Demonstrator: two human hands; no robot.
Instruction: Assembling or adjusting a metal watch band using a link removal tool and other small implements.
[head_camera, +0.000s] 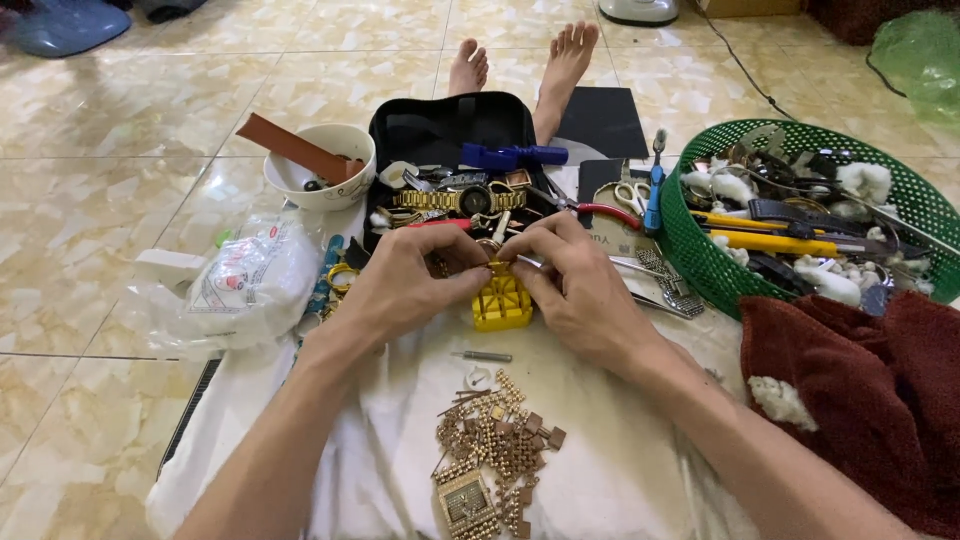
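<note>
Both hands meet over a yellow block (502, 305) near the middle of the white cloth (620, 480). The left hand (410, 280) pinches the block's top edge with closed fingertips, and the right hand (575, 290) pinches a thin metal tool (528, 261) against it. Below the block lie a small pin (482, 356) and a heap of gold links (495, 440). A gold watch (470, 199) lies just above the hands on a black case (440, 130). A green basket (700, 250) sits at the cloth's right edge, a white bowl (320, 180) toward its upper left.
</note>
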